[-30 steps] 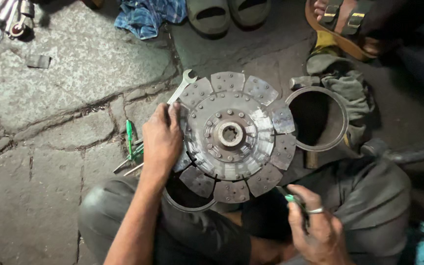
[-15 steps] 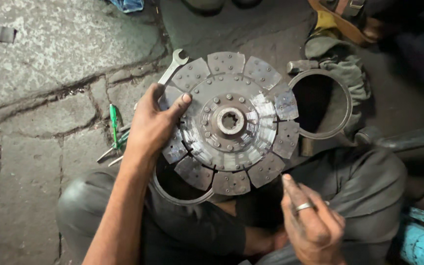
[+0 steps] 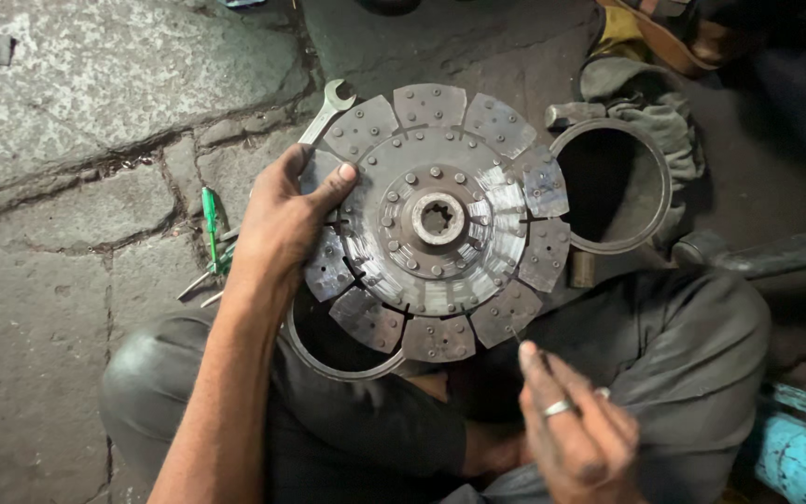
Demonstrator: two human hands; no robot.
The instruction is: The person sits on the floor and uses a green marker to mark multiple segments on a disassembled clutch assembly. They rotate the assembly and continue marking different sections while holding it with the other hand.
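Nearest me, my right hand [image 3: 576, 434] hovers loosely open, holding nothing. Just beyond, my left hand [image 3: 284, 219] grips the left edge of the clutch disc [image 3: 436, 219], thumb on its face. A wrench [image 3: 326, 107] lies farther left.

- Both forearms are bare to the elbow; no sleeves, watch or gloves show on either arm.
- The left hand [image 3: 282, 219] carries no ring or band, and dark grime marks its fingers.
- The right hand [image 3: 576, 429] wears a plain silver-coloured ring [image 3: 558, 408] on one finger, the only jewellery in sight.
- Dark grey trousers [image 3: 683, 345] of a slightly shiny, worn cloth cover both legs, creased at the knees.
- The cloth over the lap looks black and shows no pattern that can be made out.
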